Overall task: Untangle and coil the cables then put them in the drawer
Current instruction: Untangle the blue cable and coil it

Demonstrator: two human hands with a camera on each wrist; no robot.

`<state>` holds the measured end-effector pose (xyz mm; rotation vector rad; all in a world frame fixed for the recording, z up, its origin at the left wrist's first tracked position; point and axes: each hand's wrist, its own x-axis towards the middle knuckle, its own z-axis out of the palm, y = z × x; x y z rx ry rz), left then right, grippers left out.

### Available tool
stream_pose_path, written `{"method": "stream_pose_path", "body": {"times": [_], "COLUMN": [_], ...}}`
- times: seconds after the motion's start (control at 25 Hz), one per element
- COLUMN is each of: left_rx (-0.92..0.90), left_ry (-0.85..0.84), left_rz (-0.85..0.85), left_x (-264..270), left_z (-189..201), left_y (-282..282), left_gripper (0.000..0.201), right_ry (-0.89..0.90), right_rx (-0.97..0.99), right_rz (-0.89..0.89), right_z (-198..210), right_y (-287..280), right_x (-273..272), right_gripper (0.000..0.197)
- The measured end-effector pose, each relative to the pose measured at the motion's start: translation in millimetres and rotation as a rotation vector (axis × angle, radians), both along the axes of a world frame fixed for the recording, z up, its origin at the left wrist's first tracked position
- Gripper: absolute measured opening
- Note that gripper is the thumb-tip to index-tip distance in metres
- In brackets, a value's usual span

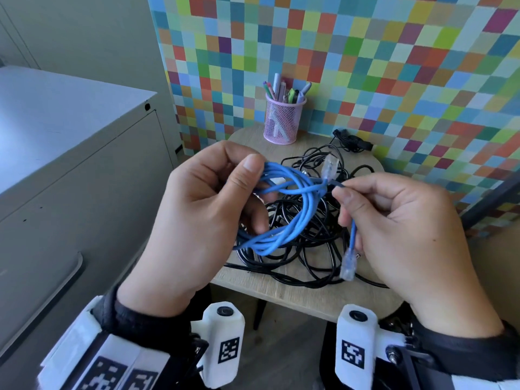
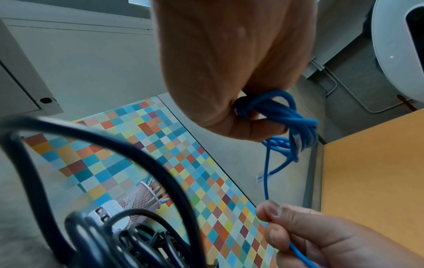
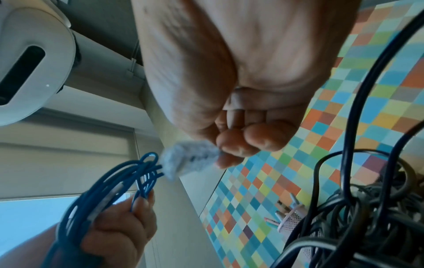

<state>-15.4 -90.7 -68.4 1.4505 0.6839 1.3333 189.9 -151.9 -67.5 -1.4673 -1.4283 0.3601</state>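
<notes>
A blue network cable (image 1: 292,215) is wound into a coil of several loops, held above the small table. My left hand (image 1: 213,204) grips the coil's left side, thumb on top; the same coil (image 2: 286,116) shows in the left wrist view. My right hand (image 1: 374,209) pinches the cable's free end between thumb and forefinger just right of the coil. A clear plug (image 1: 349,266) hangs below that hand, blurred in the right wrist view (image 3: 190,157). The other clear plug (image 1: 329,166) sticks up from the coil. A tangle of black cables (image 1: 306,240) lies on the table beneath.
The small round wooden table (image 1: 281,291) stands against a chequered coloured wall. A pink mesh pen cup (image 1: 282,119) sits at its back edge. A grey metal cabinet (image 1: 64,175) with a drawer handle (image 1: 56,299) stands to the left.
</notes>
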Motion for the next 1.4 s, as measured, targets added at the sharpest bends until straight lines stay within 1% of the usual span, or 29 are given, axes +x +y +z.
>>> {"method": "stream_pose_path", "body": {"times": [0.08,0.12,0.2,0.28,0.36,0.44,0.48,0.56,0.64,0.68,0.8,0.92,0.96,1.04,1.08,1.12,1.24,1.32,1.4], "left_rx": [-0.018,-0.012,0.06,0.141,0.141,0.158,0.188,0.268,0.287,0.284,0.321,0.393,0.394,0.413,0.426,0.417,0.295,0.218,0.181], "left_ry": [-0.005,0.005,0.077,0.195,0.279,0.324,0.353,0.437,0.481,0.485,0.509,0.512,0.491,0.465,0.458,0.438,0.354,0.342,0.354], "left_rz": [-0.014,-0.002,0.042,0.044,0.003,-0.019,-0.005,0.113,0.25,0.298,0.411,0.476,0.471,0.46,0.458,0.439,0.304,0.24,0.211], "left_x": [2.4,2.4,0.1,-3.2,-5.2,-5.6,-5.4,-5.5,-5.5,-5.4,-4.5,-3.0,-2.4,-0.2,0.3,0.5,0.0,0.1,0.1], "left_z": [-0.1,-0.4,-0.4,1.0,0.3,-1.0,-1.5,-2.9,-4.1,-5.1,-7.8,-9.1,-9.0,-7.5,-6.6,-5.5,-3.3,-3.7,-4.4], "left_y": [-0.8,-1.0,-0.8,-1.5,-2.0,-1.7,-1.4,0.2,1.8,2.5,4.4,3.9,2.9,0.3,-0.9,-2.0,-4.6,-5.4,-5.1], "left_gripper": [0.012,0.015,0.017,0.013,0.025,0.034,0.033,0.023,0.015,0.013,0.013,0.014,0.014,0.015,0.015,0.015,0.015,0.014,0.013], "right_ry": [-0.04,-0.043,0.004,0.153,0.329,0.41,0.415,0.387,0.397,0.447,0.674,0.883,0.941,1.029,1.044,1.015,0.726,0.601,0.601], "right_rx": [-0.006,-0.021,-0.082,-0.125,-0.111,-0.088,-0.08,-0.092,-0.152,-0.185,-0.253,-0.224,-0.189,-0.122,-0.096,-0.067,0.045,0.088,0.104], "right_rz": [-0.033,-0.032,0.022,0.115,0.165,0.176,0.174,0.168,0.208,0.258,0.443,0.581,0.594,0.558,0.521,0.477,0.297,0.232,0.243], "right_z": [0.1,0.8,2.1,3.7,7.4,10.2,11.0,12.1,14.4,16.1,17.9,11.9,9.4,6.5,5.5,5.0,-1.5,-4.4,-5.3], "right_y": [-0.7,-1.3,-1.8,-2.8,-4.3,-5.3,-5.8,-7.0,-8.8,-9.9,-11.2,-8.0,-6.2,-3.4,-1.9,-0.3,4.0,5.0,4.9], "right_x": [4.2,6.1,9.8,12.5,15.5,17.2,17.5,17.5,14.5,11.5,3.3,-9.5,-13.6,-19.0,-20.1,-20.6,-16.6,-16.1,-16.6], "right_gripper": [0.016,0.015,0.012,0.015,0.014,0.013,0.013,0.02,0.025,0.024,0.017,0.012,0.01,0.007,0.006,0.007,0.013,0.019,0.016]}}
